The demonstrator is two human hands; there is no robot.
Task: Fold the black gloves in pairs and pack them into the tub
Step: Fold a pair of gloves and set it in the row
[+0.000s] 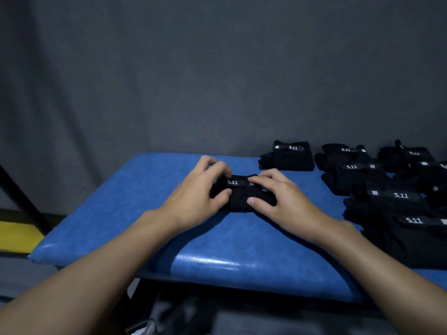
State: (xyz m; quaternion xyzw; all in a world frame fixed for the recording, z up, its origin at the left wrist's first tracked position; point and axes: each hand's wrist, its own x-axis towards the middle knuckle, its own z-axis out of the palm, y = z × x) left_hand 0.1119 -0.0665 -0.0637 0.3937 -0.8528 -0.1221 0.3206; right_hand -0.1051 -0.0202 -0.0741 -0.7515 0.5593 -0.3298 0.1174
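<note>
Black gloves [242,192], white "5.11" print; blue bench [135,204].

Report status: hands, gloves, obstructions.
Left hand and right hand grip glove bundle on pad. Loose gloves piled right; folded pair behind. Tub not in view; nothing blocks the hands.

On the bench [116,204], the glove bundle [242,193] lies centre, a folded pair [290,158] behind-right, the glove heap [399,204] farther right.

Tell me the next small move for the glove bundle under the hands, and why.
Probably squeeze the fold flat before lifting it: the left hand and right hand both grip the glove bundle, which looks already folded and rests on the blue table. No tub is in view.
</note>
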